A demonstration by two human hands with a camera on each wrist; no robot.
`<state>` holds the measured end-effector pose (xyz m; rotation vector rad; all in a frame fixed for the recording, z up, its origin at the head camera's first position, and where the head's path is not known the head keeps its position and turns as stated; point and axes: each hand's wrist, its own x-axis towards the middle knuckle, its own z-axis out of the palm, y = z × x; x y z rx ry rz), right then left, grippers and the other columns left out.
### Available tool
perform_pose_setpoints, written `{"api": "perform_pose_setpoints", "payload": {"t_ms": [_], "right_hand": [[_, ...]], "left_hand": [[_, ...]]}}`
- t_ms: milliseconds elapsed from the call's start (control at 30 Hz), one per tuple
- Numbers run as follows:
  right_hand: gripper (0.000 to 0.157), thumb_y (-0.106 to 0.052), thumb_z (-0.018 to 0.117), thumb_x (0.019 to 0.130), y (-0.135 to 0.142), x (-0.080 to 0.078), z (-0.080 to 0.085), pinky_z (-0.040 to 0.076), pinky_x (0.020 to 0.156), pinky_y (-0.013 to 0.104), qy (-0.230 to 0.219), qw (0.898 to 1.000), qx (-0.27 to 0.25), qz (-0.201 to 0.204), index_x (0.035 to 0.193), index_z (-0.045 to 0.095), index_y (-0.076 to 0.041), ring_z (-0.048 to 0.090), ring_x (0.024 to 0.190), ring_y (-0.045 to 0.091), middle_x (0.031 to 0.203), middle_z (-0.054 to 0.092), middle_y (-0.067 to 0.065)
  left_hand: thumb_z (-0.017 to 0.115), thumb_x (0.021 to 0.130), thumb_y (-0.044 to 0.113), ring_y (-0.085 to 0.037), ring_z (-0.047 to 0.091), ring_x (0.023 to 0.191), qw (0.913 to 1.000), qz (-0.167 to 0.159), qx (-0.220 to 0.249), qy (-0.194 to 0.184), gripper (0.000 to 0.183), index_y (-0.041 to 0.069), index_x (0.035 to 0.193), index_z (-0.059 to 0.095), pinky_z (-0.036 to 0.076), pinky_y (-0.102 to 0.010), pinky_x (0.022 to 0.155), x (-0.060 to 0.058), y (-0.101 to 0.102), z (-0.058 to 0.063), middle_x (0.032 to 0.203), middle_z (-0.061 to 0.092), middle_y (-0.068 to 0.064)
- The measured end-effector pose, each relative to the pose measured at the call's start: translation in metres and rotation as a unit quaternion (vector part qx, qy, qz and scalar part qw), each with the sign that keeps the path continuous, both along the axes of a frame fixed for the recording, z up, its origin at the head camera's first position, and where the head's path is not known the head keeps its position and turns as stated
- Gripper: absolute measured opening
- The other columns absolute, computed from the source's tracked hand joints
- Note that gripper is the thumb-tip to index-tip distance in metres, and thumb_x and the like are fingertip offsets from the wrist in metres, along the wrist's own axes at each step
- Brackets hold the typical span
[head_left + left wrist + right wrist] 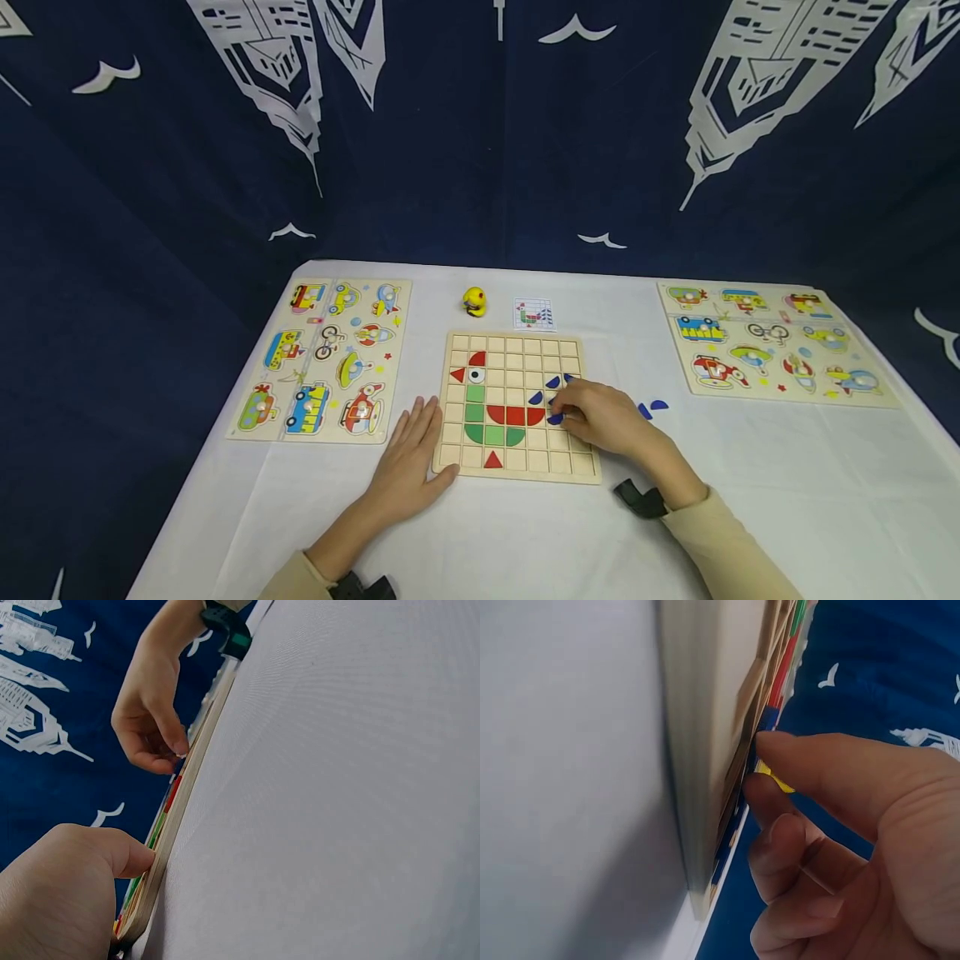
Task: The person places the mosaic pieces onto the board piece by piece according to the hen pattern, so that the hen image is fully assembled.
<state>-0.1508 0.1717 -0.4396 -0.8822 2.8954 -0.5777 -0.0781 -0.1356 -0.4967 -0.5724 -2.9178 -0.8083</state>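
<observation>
A wooden grid board (517, 477) lies mid-table, with red, green and blue pieces forming a bird-like figure. Red pieces (515, 415) sit above green ones (494, 436), and a white piece with an eye (476, 375) is near the top. My left hand (408, 467) rests flat at the board's left edge, its thumb (135, 855) on the near rim. Over the right columns, my right hand (603, 417) bends its fingers and pinches a small blue piece (751, 754), partly hidden by the fingertips. Several blue half-round pieces (536, 397) lie around those fingers.
Two loose blue pieces (659, 405) lie right of the board. Behind it are a yellow duck figure (474, 301) and a small pattern card (534, 315). Vehicle picture puzzles flank it: left puzzle (318, 367), right puzzle (772, 342). A dark blue curtain (450, 167) hangs behind.
</observation>
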Motion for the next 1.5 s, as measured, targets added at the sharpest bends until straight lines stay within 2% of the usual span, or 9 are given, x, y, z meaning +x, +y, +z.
{"api": "perform_pose_setpoints", "payload": {"t_ms": [167,300,400,500,633,833,933,1300,1500], "right_hand": [[0.014,-0.011,0.075,0.083,0.000,0.001,0.000,0.051,0.073,0.030,0.001,1.000,-0.010,0.003,0.096,0.073,-0.016,0.059,0.085,0.010,0.095,0.068,-0.006],[0.013,-0.010,0.074,0.083,-0.002,0.000,-0.001,0.050,0.070,0.026,0.003,1.000,-0.012,0.021,0.094,0.074,-0.018,0.056,0.080,0.007,0.093,0.066,-0.007],[0.014,-0.008,0.073,0.083,0.000,0.001,-0.001,0.051,0.070,0.027,0.006,1.000,-0.015,0.016,0.093,0.075,-0.017,0.058,0.081,0.006,0.093,0.066,-0.007],[0.014,-0.008,0.074,0.083,0.008,0.003,-0.001,0.050,0.069,0.027,0.014,1.000,-0.024,-0.009,0.095,0.074,-0.015,0.057,0.079,0.006,0.090,0.066,-0.007],[0.013,-0.007,0.075,0.083,0.031,0.008,0.002,0.045,0.064,0.026,0.022,0.997,-0.040,-0.061,0.095,0.074,-0.012,0.052,0.072,0.007,0.084,0.065,-0.005],[0.009,-0.008,0.075,0.082,0.076,0.016,0.004,0.039,0.056,0.025,0.028,0.987,-0.035,-0.154,0.091,0.073,-0.008,0.048,0.066,0.010,0.078,0.064,-0.002],[0.007,-0.009,0.075,0.082,0.090,0.018,0.002,0.039,0.055,0.024,0.018,0.982,-0.026,-0.185,0.088,0.072,-0.008,0.049,0.065,0.010,0.075,0.062,-0.002],[0.013,-0.016,0.077,0.081,0.094,0.016,-0.005,0.036,0.054,0.026,-0.016,0.975,-0.010,-0.221,0.085,0.069,-0.007,0.048,0.063,0.012,0.071,0.059,-0.002],[0.015,-0.017,0.077,0.081,0.093,0.014,-0.010,0.036,0.054,0.026,-0.013,0.972,-0.014,-0.235,0.085,0.068,-0.005,0.048,0.062,0.013,0.071,0.060,0.000]], "left_hand": [[0.067,0.086,0.034,-0.034,0.012,0.151,1.0000,0.002,0.004,0.000,0.084,-0.010,0.148,0.031,0.010,-0.049,0.122,0.000,-0.001,0.001,0.161,0.021,-0.020],[0.067,0.086,0.034,-0.034,0.012,0.152,1.0000,0.002,0.007,-0.001,0.084,-0.010,0.148,0.031,0.010,-0.049,0.122,0.000,-0.002,0.000,0.161,0.021,-0.020],[0.067,0.086,0.034,-0.034,0.012,0.152,1.0000,0.002,0.009,-0.003,0.085,-0.010,0.148,0.030,0.009,-0.049,0.122,0.000,-0.001,0.000,0.161,0.020,-0.020],[0.067,0.086,0.034,-0.033,0.011,0.152,1.0000,0.000,0.008,-0.004,0.085,-0.010,0.148,0.030,0.009,-0.048,0.122,0.000,0.000,0.000,0.161,0.020,-0.019],[0.067,0.085,0.034,-0.034,0.012,0.151,1.0000,-0.003,0.008,-0.001,0.084,-0.010,0.148,0.031,0.010,-0.049,0.122,0.000,0.002,0.000,0.161,0.021,-0.020],[0.068,0.085,0.034,-0.034,0.013,0.151,1.0000,-0.002,0.004,-0.001,0.085,-0.009,0.148,0.031,0.010,-0.049,0.122,-0.001,0.001,0.002,0.161,0.021,-0.019],[0.067,0.085,0.035,-0.033,0.013,0.152,1.0000,0.001,0.002,-0.004,0.085,-0.009,0.148,0.031,0.010,-0.049,0.122,0.000,0.000,0.001,0.161,0.022,-0.018],[0.067,0.085,0.034,-0.034,0.013,0.151,1.0000,0.003,0.005,-0.003,0.085,-0.009,0.148,0.031,0.011,-0.049,0.121,0.002,-0.001,0.001,0.161,0.021,-0.018],[0.067,0.085,0.034,-0.034,0.013,0.152,1.0000,0.000,0.006,-0.001,0.085,-0.009,0.148,0.031,0.011,-0.049,0.121,0.001,-0.001,-0.001,0.161,0.021,-0.019]]}}
